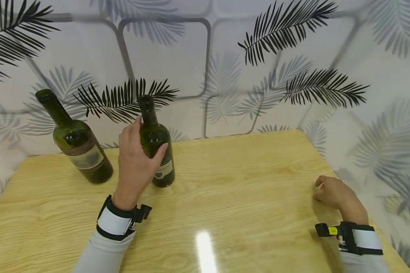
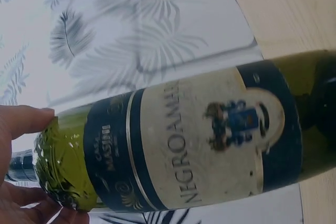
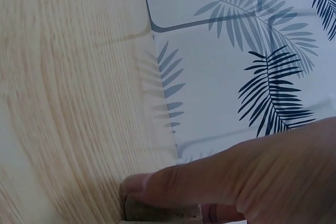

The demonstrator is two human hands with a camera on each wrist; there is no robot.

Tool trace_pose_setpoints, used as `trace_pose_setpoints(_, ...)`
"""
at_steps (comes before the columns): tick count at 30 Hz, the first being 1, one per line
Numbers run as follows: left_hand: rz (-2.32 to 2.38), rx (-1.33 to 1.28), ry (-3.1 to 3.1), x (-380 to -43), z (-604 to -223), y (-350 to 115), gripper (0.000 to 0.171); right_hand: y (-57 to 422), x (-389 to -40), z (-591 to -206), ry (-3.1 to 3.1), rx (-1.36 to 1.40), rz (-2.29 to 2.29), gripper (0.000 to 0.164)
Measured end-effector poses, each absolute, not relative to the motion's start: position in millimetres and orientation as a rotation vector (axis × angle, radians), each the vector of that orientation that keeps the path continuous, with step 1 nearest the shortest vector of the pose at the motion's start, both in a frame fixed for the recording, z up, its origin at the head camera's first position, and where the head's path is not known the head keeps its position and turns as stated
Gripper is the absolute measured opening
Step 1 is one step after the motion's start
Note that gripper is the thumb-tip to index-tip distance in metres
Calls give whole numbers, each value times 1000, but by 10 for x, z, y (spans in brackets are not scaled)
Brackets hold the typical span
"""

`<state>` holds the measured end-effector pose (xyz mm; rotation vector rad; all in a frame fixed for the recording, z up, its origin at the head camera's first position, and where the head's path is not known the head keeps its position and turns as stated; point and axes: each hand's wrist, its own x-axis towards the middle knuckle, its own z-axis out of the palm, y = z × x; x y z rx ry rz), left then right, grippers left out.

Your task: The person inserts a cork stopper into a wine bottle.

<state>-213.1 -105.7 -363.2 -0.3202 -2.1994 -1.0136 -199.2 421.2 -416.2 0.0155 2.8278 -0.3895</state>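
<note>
Green bottle (image 1: 153,135) in my left hand (image 1: 134,162)

Left hand clamped round the bottle's shoulder, thumb one side, fingers the other. Bottle upright, towards the back of the wooden table (image 1: 232,182), near the leaf-patterned wall (image 1: 225,68); whether its base touches the wood, I can't tell. Pale label (image 2: 210,140) has a crest (my wrist view shows large capitals too). Second bottle (image 1: 85,153) stands to the left, apart from it. My right hand (image 1: 338,195), fingers loosely bent, is by the table's right edge, well apart from both bottles.

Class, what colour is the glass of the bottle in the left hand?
The bottle is green glass, showing best in the left wrist view.
</note>
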Motion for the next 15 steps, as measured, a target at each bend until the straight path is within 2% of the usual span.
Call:
trace_pose_setpoints(4, -1028, -360, -2226, -2060, -3603, -983, 75, 4194, -2000, -4132, 2863, -25, -409, 13)
trace_pose_setpoints(7, -1030, -393, -2256, -2002, -3589, -918, 73, 4167, -1993, -4088, 2913, -61, -431, 8)
trace_pose_setpoints(15, -1047, -475, -2307, -1834, -3555, -735, 75, 3696, -1867, -3797, 3167, -405, -618, 25)
